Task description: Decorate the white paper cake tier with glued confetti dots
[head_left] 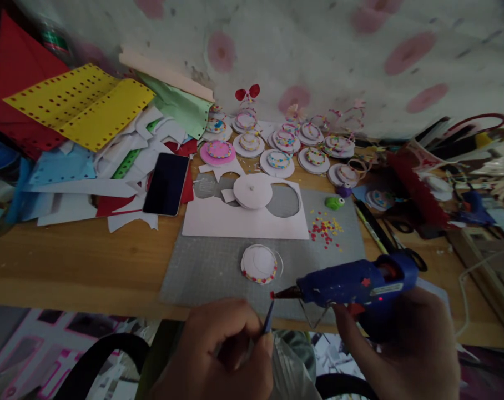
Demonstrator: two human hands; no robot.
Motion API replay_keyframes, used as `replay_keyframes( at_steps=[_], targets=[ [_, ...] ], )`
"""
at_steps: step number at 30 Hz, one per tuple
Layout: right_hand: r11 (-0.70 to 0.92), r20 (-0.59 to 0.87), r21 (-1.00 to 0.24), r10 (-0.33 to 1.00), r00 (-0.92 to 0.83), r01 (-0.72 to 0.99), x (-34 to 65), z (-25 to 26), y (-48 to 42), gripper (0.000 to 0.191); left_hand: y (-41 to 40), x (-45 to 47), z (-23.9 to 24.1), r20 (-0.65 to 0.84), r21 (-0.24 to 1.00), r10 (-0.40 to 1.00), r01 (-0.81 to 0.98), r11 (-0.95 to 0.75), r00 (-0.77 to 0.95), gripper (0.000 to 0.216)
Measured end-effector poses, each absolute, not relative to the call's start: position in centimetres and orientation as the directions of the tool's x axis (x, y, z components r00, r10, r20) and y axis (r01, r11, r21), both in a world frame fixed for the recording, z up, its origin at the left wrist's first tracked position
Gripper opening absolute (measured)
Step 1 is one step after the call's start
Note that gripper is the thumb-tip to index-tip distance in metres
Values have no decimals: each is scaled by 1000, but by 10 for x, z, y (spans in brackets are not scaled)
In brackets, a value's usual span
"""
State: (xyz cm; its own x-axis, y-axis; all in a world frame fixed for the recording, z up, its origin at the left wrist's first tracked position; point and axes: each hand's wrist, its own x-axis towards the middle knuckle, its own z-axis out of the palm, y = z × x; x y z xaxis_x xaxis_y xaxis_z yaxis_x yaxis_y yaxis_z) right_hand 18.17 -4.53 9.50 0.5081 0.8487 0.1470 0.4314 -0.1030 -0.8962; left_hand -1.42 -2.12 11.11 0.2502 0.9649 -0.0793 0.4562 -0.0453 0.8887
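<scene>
Near the table's front edge my left hand [222, 350] pinches a pair of tweezers [267, 318] with a tiny red piece at the tip. My right hand [406, 344] is wrapped round a blue hot glue gun [339, 282], whose small light glows red. The glue gun's nozzle touches or nearly touches the red piece. Just beyond them, a white paper disc [258, 261] with red and yellow bits along its rim lies on the grey cutting mat [210, 272]. Loose red and yellow bits [326, 230] are scattered on the mat to the right.
A white sheet with cut-out holes [243, 225] carries a round disc [252, 191]. Several decorated paper hats [279, 161] stand behind. A phone [166, 184] and paper scraps [122, 130] lie left. Scissors [406, 244], a pen [371, 226] and a green frog-like figure [334, 203] are right.
</scene>
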Motion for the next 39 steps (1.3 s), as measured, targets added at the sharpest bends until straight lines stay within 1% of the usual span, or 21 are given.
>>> replay_keyframes(
  at_steps=[7,12,18,21,26,32,35,37,39],
  targets=[
    [-51,200,-875,867,455,482,192,90,-48,46,-19,-15,111,-48,885,955,456,-96,293,24],
    [-56,210,-871,855,474,488,198,87,-51,49,-19,-11,111,-31,896,959,434,-99,282,23],
    [-11,260,-880,826,500,475,198,87,-50,51,-17,-11,110,18,908,962,399,-130,272,24],
    [-12,247,-891,826,506,454,198,87,-50,51,-15,-10,109,1,916,964,387,-108,266,24],
    [-31,242,-883,825,510,468,199,87,-49,47,-12,-8,108,-51,921,959,384,-63,279,25],
    [-164,171,-872,781,601,461,210,79,-38,45,-13,-11,101,-140,917,951,399,20,275,25],
    [-330,109,-802,738,666,497,232,59,-35,48,-11,-9,96,-188,931,949,353,90,253,25],
    [-440,38,-757,708,705,483,252,41,-36,53,-9,-6,95,-219,938,943,319,134,249,25],
    [-516,8,-713,671,741,474,273,22,-39,57,-7,-3,94,-239,941,940,299,161,244,25]
  ],
)
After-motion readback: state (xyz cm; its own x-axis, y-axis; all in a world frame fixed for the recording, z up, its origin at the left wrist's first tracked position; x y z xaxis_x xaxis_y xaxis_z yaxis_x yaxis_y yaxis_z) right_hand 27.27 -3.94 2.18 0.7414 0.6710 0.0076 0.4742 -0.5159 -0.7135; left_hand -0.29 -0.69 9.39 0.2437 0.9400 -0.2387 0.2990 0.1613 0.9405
